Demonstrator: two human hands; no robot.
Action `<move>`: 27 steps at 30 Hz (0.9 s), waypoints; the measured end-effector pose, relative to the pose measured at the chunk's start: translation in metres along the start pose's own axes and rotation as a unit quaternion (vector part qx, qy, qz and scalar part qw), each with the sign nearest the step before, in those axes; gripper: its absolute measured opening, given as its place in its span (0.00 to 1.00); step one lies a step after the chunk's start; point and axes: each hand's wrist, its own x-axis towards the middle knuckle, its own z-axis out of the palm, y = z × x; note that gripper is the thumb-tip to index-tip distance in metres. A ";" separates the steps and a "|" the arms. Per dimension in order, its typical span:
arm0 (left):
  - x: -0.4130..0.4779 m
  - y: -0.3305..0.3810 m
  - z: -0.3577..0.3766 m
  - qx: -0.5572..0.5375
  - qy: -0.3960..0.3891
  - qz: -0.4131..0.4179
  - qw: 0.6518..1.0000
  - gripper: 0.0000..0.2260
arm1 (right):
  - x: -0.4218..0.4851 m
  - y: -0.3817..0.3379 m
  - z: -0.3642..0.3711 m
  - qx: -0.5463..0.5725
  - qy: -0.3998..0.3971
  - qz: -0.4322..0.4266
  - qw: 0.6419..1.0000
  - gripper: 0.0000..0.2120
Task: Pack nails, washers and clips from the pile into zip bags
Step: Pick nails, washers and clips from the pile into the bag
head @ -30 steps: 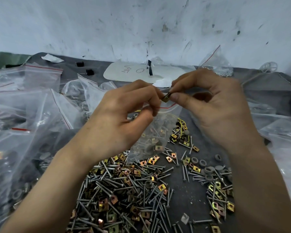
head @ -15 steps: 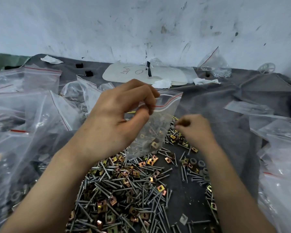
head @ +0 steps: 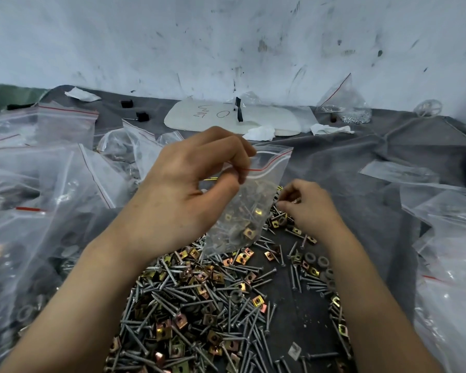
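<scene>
Left hand (head: 189, 189) pinches zip bag (head: 256, 205) at its red seal line; the part-filled bag hangs over the pile (head: 199, 305) of nails, brass clips and grey washers on the tabletop (head: 347, 162). Right hand (head: 310, 208) is curled at the pile's far edge; can't tell if it holds anything. White board (head: 267, 117) behind has a handwritten "O"; the other scrawl is unreadable.

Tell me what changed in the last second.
The right hand dropped from the mouth of the bag, where it pinched a clip, down to the pile beside it. The left hand still grips the bag's top; the pile lies unchanged.
</scene>
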 end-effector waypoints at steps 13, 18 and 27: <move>-0.001 0.000 0.002 0.008 -0.006 0.024 1.000 0.10 | -0.046 -0.076 -0.048 0.321 0.049 -0.235 0.916 0.09; -0.001 0.000 0.001 0.010 0.000 0.013 1.000 0.10 | -0.034 -0.063 -0.045 0.295 0.122 -0.190 0.928 0.10; -0.001 -0.004 -0.001 -0.005 0.016 -0.007 1.000 0.08 | -0.003 0.003 0.007 -0.153 -0.082 0.048 0.984 0.08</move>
